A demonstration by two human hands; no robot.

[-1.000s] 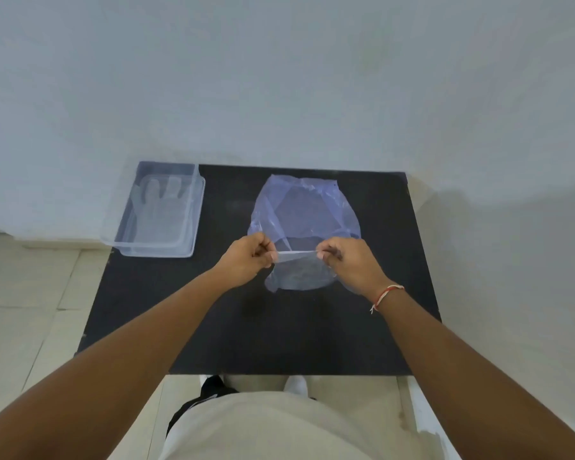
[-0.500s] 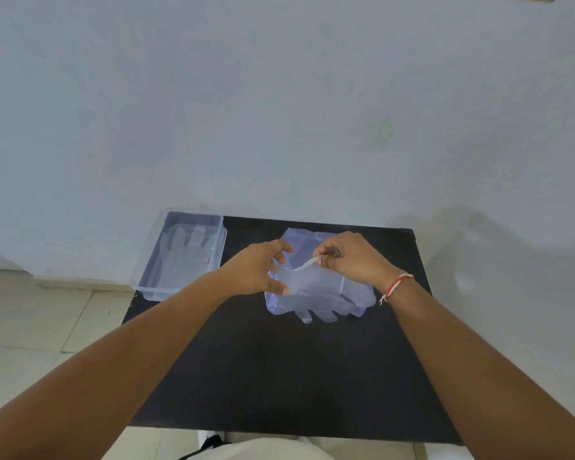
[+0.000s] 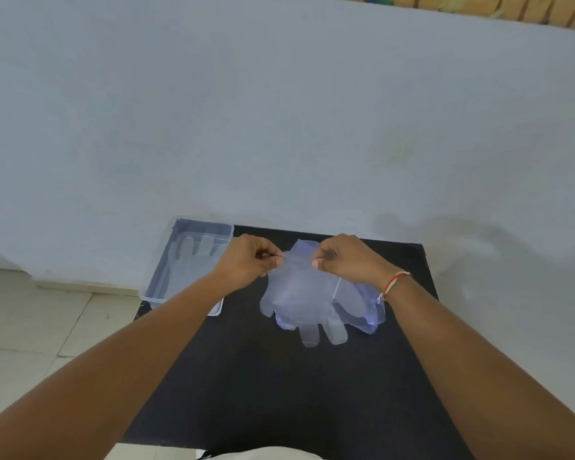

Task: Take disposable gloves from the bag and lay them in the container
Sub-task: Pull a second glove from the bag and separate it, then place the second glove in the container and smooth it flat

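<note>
A clear disposable glove [image 3: 301, 300] hangs fingers-down over the black table [image 3: 279, 386]. My left hand [image 3: 248, 263] and my right hand [image 3: 342, 260] each pinch a corner of its cuff, held up above the table. Behind and under the glove lies the bluish plastic bag [image 3: 367, 310], partly hidden by the glove and my right wrist. The clear plastic container [image 3: 161, 277] sits at the table's far left corner, with another glove [image 3: 190, 263] lying flat inside it.
A pale wall rises right behind the table. Tiled floor shows to the left. The container overhangs the table's left edge. A red thread band circles my right wrist.
The glove has come further out of the bag and now hangs spread between my two hands, which have moved apart and up. The camera has tilted upward.
</note>
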